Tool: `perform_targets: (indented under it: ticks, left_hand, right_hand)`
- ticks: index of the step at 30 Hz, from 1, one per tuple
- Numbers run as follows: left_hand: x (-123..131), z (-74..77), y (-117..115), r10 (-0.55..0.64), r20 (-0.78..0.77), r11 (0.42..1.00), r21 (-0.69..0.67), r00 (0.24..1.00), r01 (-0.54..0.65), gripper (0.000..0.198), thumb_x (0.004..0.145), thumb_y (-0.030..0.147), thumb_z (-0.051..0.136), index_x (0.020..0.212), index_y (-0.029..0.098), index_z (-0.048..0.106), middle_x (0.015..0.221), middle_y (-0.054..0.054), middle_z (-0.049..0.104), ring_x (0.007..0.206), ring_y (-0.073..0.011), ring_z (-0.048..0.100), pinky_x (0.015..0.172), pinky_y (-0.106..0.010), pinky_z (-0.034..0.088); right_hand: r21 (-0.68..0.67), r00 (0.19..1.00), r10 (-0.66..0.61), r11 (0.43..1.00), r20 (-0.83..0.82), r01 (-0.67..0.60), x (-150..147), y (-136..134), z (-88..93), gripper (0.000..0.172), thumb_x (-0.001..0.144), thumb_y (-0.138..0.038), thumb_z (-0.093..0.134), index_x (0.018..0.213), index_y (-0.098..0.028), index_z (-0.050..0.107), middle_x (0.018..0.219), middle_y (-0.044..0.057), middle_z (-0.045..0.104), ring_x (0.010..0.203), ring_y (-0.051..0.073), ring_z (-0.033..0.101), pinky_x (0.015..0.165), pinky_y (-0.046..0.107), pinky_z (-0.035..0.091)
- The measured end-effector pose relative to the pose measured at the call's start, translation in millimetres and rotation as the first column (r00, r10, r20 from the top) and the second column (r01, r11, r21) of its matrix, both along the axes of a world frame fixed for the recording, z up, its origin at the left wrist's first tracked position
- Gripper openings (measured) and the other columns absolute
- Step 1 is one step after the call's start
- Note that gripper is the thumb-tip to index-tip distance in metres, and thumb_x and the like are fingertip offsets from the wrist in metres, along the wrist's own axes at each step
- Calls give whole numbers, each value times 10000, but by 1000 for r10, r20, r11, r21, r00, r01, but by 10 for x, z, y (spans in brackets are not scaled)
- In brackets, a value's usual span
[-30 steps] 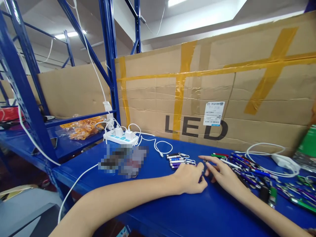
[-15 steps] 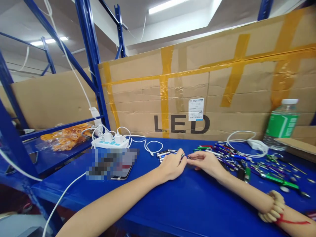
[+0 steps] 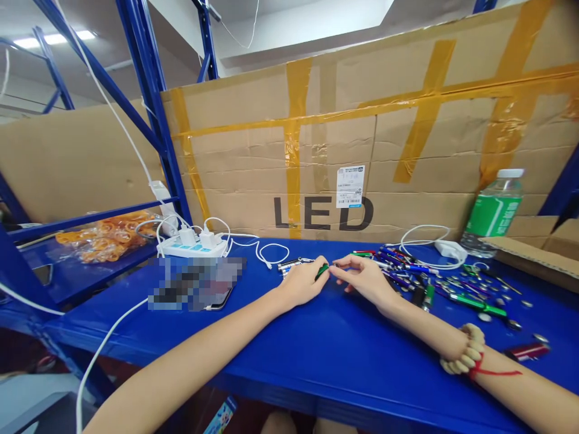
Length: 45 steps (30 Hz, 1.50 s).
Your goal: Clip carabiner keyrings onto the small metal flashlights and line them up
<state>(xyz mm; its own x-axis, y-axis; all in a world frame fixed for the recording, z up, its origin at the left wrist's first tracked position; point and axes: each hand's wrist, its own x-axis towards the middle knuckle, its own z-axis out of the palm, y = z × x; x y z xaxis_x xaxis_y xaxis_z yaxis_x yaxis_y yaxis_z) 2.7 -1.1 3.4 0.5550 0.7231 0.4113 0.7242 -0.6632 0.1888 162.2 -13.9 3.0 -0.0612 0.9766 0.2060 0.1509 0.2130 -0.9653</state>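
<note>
My left hand point(image 3: 302, 283) is closed around a small green metal tube point(image 3: 322, 270), whose end shows between thumb and fingers. Close beside it, my right hand point(image 3: 368, 282) pinches a tiny dark piece point(image 3: 335, 264) between thumb and fingertips; its kind is too small to make out. The fingertips of both hands nearly meet just above the blue table point(image 3: 316, 349). Behind my left hand lie several silver tubes point(image 3: 289, 265), partly covered by it. To the right of my right hand spreads a pile of coloured metal tubes point(image 3: 407, 265) with small silver discs point(image 3: 484, 317).
A large taped cardboard box point(image 3: 235, 175) walls off the back. At left are a white power strip point(image 3: 190, 248) with cables and a phone point(image 3: 221, 298), partly blurred out. A green-labelled bottle point(image 3: 493, 214) and a white adapter point(image 3: 450, 248) stand at the right.
The view has tilted down and shifted right. More of the green tube shows in my left hand, and my right fingertips have drawn slightly apart from it.
</note>
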Motion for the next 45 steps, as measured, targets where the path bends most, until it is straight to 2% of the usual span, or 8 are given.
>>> perform_targets:
  ticks: [7, 18, 26, 31, 35, 38, 41, 45]
  left_hand:
    - [-14, -22, 36, -90, -100, 993, 73, 991, 97, 215, 904, 315, 343, 932, 178, 506, 857, -67, 660, 768, -214, 630, 649, -272, 435]
    - [-14, 2, 44, -108, 77, 991, -71, 991, 113, 183, 921, 307, 331, 1060, 221, 414, 928, -47, 633, 844, -207, 612, 702, -277, 434]
    - [19, -31, -9, -80, 203, 978, -174, 976, 116, 231, 900, 270, 344, 1112, 183, 318, 931, -105, 595, 846, -234, 602, 728, -342, 444]
    - [25, -79, -8, -176, 321, 958, -162, 931, 237, 249, 872, 275, 382, 1090, 182, 303, 899, -74, 554, 816, -196, 572, 730, -326, 439]
    - [43, -63, -21, -72, 423, 980, -141, 903, 143, 338, 793, 296, 485, 1072, 193, 324, 945, -49, 508, 678, -137, 517, 639, -278, 429]
    - [45, -22, 7, 21, 552, 991, -120, 834, 55, 227, 758, 175, 445, 981, 196, 404, 908, -15, 510, 634, -105, 476, 642, -253, 410]
    - [27, 3, 82, 198, 710, 975, -211, 675, -65, 206, 708, 73, 392, 876, 178, 449, 795, 2, 512, 570, -90, 450, 592, -229, 391]
    - [-13, -5, 169, 313, 813, 937, -349, 490, -18, 273, 525, -22, 338, 702, 163, 432, 642, 35, 484, 476, -66, 430, 488, -183, 349]
  right_hand:
    - [-39, 1000, 3, 999, 19, -2, 12, -5, 37, 437, 598, -408, 714, 887, -100, 601, 726, 51, 634, 614, 95, 589, 428, 133, 459]
    - [-68, 999, 52, 996, -8, -52, 2, -31, 28, 334, 672, -365, 669, 865, -118, 555, 779, 66, 649, 697, 144, 643, 424, 151, 485]
    - [18, 996, 85, 996, -37, -84, 10, -13, 23, 422, 643, -343, 675, 968, -89, 587, 731, 65, 647, 656, 143, 641, 438, 169, 507]
    - [57, 996, 83, 995, 11, -83, 14, -7, 14, 419, 668, -348, 631, 981, -74, 583, 691, 52, 623, 600, 130, 620, 414, 184, 505]
    - [74, 999, 42, 996, 14, -43, 14, 5, 12, 401, 683, -342, 615, 985, -80, 585, 687, 49, 615, 566, 112, 594, 408, 187, 502]
    - [72, 999, 30, 997, 30, -32, 14, 16, 3, 397, 700, -331, 600, 1007, -81, 579, 715, 61, 621, 562, 106, 588, 395, 173, 488]
    - [80, 997, 34, 996, 62, -39, 15, 14, -3, 386, 720, -337, 578, 1014, -86, 580, 750, 72, 625, 560, 106, 587, 383, 172, 482]
    - [90, 995, 31, 995, 95, -40, 9, -4, 8, 388, 728, -349, 565, 1018, -92, 585, 759, 70, 626, 556, 107, 585, 373, 172, 471]
